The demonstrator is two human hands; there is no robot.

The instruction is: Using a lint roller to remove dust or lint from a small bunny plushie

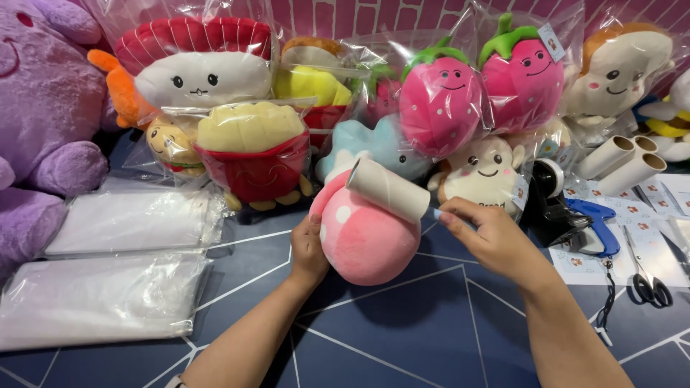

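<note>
The left hand (309,248) cups the side of a pink plush toy (363,230) with white spots, its grip wrapped around the toy's left flank and steadying it on the bench (402,330), a dark blue surface with pale angular lines. The toy sits near the middle of the bench, just in front of the row of bagged toys along the far edge. The right hand (496,241) reaches in from the right, its grip narrow, fingertips pinched at the end of a white lint roller (388,188) that lies tilted across the top of the pink toy, touching it.

Along the far edge stand plush toys sealed in clear bags: a red carton of fries (255,154), a sushi-shaped toy (198,68), two strawberries (440,100), a cream toast-shaped toy (483,172) and a brown-topped bread toy (622,65). A large purple plush (43,108) fills the far left corner. Two stacks of flat clear bags (108,294) lie near the left edge. Toward the right edge sit a black tape dispenser (550,205), a blue tagging gun (596,223), black-handled scissors (647,276) and several white roller refills (622,162).
</note>
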